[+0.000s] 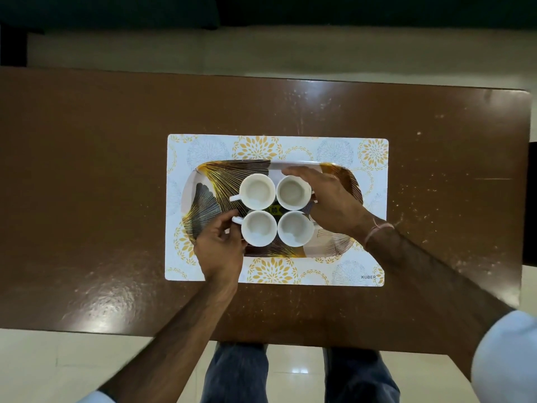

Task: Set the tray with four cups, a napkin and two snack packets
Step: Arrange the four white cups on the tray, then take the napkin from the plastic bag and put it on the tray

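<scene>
Four white cups stand in a two-by-two block in the middle of a leaf-patterned tray [203, 181]: far left cup [257, 191], far right cup [293, 192], near left cup [258, 228], near right cup [295, 228]. My left hand [219, 248] pinches the handle of the near left cup. My right hand [331, 199] curves around the far right cup's outer side, fingers spread along its far rim. No napkin or snack packet is in view.
The tray rests on a white floral placemat [374, 158] in the middle of a brown wooden table [87, 170]. The table's near edge runs just above my knees [235, 370]. Pale tiled floor shows beyond both table edges.
</scene>
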`<action>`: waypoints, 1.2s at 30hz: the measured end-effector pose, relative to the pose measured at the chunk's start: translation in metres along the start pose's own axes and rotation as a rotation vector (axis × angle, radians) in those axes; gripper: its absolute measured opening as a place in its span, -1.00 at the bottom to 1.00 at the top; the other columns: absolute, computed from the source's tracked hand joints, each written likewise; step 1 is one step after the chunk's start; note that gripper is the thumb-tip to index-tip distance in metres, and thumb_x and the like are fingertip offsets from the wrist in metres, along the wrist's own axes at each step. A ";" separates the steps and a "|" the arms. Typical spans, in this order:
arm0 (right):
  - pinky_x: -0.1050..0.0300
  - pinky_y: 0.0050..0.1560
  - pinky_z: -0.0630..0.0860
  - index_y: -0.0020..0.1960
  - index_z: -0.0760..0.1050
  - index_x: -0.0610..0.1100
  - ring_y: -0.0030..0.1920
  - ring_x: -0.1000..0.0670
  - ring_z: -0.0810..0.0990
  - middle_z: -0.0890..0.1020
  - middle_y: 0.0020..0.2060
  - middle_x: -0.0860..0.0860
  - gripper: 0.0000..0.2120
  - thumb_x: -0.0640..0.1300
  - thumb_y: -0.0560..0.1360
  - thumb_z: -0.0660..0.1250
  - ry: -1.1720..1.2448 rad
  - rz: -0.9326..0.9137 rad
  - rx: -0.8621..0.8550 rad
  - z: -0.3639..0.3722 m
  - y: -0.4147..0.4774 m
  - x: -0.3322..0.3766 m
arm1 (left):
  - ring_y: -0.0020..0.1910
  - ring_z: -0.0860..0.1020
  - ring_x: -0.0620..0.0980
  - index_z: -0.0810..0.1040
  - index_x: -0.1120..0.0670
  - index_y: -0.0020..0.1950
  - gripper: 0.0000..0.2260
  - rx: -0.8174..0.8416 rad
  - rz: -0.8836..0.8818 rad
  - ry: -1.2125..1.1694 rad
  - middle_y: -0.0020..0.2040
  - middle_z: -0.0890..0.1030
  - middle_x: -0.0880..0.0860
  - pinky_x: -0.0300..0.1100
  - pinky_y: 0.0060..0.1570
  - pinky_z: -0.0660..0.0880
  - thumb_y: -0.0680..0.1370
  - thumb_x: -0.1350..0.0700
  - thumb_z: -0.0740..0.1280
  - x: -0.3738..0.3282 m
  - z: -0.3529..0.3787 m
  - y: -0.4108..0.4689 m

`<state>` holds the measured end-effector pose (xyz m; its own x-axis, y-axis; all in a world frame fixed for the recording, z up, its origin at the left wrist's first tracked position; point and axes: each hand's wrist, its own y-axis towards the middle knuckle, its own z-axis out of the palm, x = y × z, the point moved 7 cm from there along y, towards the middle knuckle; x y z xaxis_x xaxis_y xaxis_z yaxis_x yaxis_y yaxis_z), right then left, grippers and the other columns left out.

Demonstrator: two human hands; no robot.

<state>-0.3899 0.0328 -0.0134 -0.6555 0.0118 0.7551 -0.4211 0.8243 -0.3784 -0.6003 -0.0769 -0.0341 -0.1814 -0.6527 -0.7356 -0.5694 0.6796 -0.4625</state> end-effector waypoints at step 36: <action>0.14 0.01 0.52 0.22 0.53 -0.16 0.02 -0.08 0.60 0.59 0.16 -0.10 -0.76 -0.18 0.56 0.32 0.108 0.559 -0.951 -0.304 -0.297 -0.343 | 0.11 0.51 0.06 0.64 0.01 0.05 -0.75 0.883 0.937 0.509 0.02 0.58 -0.03 0.07 0.14 0.48 0.42 0.22 0.33 -0.223 0.520 -0.261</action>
<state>0.1511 -0.0440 0.0028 -0.5256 0.5287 0.6665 0.6003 0.7856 -0.1498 0.0059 0.0658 -0.0068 -0.5890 0.2410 -0.7714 0.5828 0.7879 -0.1989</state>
